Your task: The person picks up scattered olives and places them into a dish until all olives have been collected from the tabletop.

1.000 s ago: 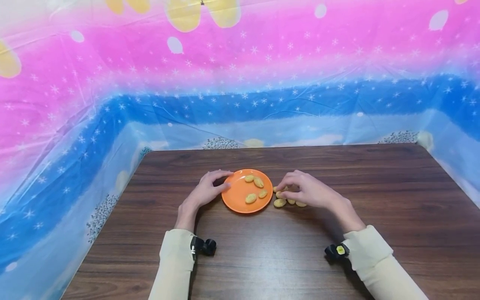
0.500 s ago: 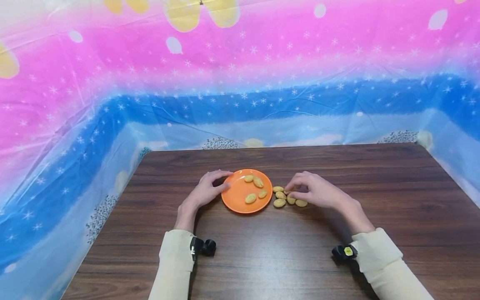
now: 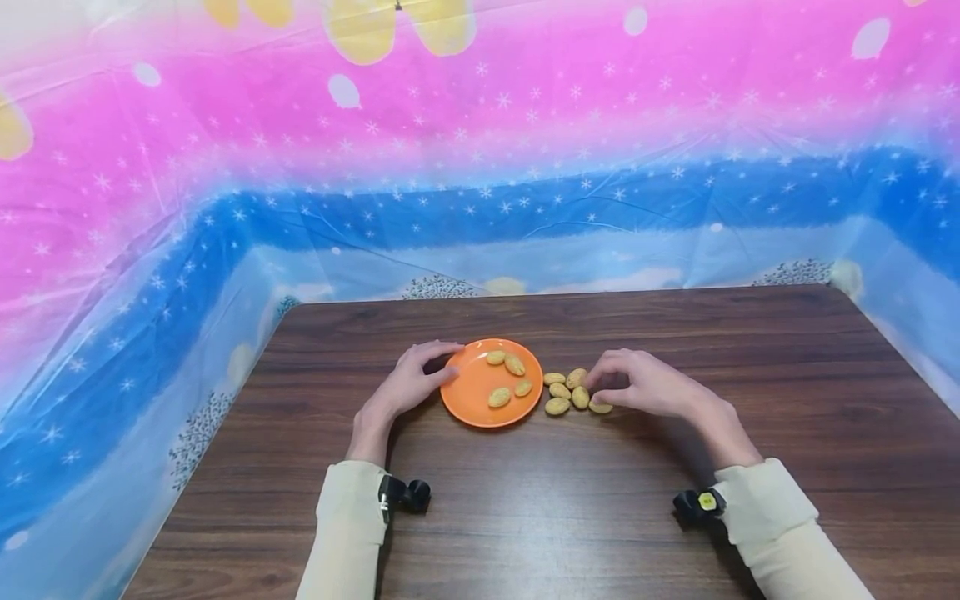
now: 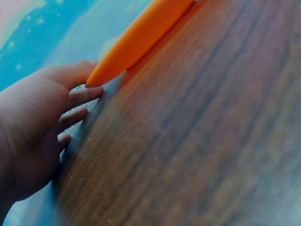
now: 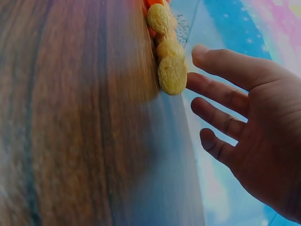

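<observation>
An orange plate [image 3: 474, 408] carries several wrinkled, yellowish oval pieces [image 3: 498, 397] that look like nuts in the shell. At its left rim, the left hand [image 3: 408, 382] rests thumb and index finger along the edge. In the left wrist view, that hand's [image 4: 37, 108] other fingers reach past the plate's side [image 4: 134, 44], loosely extended. To the right of the plate, more of the yellowish pieces [image 3: 558, 390] lie in a loose cluster. The right hand [image 3: 652, 385] is over the cluster's right end, partly hiding a piece. In the right wrist view, its fingers [image 5: 221, 63] are spread, gripping nothing.
Both hands work over a dark brown wooden table [image 3: 517, 508]. A pink and blue patterned cloth [image 3: 480, 208] hangs behind the table and along its sides. Black wrist cameras [image 3: 408, 496] are strapped near both sleeve cuffs.
The right hand has drawn away from the plate to the right, uncovering more of the cluster. Pieces on the plate and the left hand stay as they were.
</observation>
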Demonstrator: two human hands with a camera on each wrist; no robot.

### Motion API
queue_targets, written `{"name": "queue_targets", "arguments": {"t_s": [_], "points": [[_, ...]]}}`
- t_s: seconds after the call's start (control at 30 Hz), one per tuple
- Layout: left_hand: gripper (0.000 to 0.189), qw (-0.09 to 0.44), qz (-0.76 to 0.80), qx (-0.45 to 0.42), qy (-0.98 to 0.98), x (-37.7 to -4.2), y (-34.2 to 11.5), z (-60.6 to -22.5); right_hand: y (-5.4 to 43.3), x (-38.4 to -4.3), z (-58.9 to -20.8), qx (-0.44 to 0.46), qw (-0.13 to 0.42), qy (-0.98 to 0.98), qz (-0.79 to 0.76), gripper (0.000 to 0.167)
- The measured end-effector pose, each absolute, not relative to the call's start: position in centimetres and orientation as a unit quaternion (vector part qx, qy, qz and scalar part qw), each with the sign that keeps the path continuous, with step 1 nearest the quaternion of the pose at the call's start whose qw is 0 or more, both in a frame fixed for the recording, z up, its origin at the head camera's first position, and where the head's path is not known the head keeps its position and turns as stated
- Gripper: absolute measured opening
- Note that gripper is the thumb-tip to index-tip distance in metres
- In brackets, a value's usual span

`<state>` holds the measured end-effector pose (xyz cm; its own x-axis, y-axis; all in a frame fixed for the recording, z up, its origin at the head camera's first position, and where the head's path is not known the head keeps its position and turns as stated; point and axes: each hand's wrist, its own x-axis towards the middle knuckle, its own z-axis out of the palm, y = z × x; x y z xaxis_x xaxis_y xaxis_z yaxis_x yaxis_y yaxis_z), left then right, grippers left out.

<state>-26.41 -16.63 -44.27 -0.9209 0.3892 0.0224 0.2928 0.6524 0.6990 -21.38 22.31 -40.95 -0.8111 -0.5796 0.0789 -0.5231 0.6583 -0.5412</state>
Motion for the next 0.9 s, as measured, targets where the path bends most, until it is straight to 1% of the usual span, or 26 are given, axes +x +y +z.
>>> {"name": "queue_targets", "arguments": {"t_s": [0.43,0.63,0.77,0.9], "points": [[0.043,0.066,0.372,0.185,0.907,-26.3,-16.7,-44.2,23.0,-21.5,-41.4,-0.278,0.11,0.903,-0.31,0.022],[0.044,0.068,0.372,0.186,0.907,-26.2,-16.7,-44.2,23.3,-21.6,-41.6,-0.267,0.129,0.903,-0.309,0.018],[0.044,0.067,0.369,0.186,0.908,-26.2,-16.7,-44.1,23.3,-21.6,-41.8,-0.269,0.137,0.903,-0.307,0.016],[0.044,0.068,0.365,0.184,0.91,-26.2,-16.6,-44.1,23.4,-21.6,-41.8,-0.272,0.13,0.903,-0.307,0.016]]}}
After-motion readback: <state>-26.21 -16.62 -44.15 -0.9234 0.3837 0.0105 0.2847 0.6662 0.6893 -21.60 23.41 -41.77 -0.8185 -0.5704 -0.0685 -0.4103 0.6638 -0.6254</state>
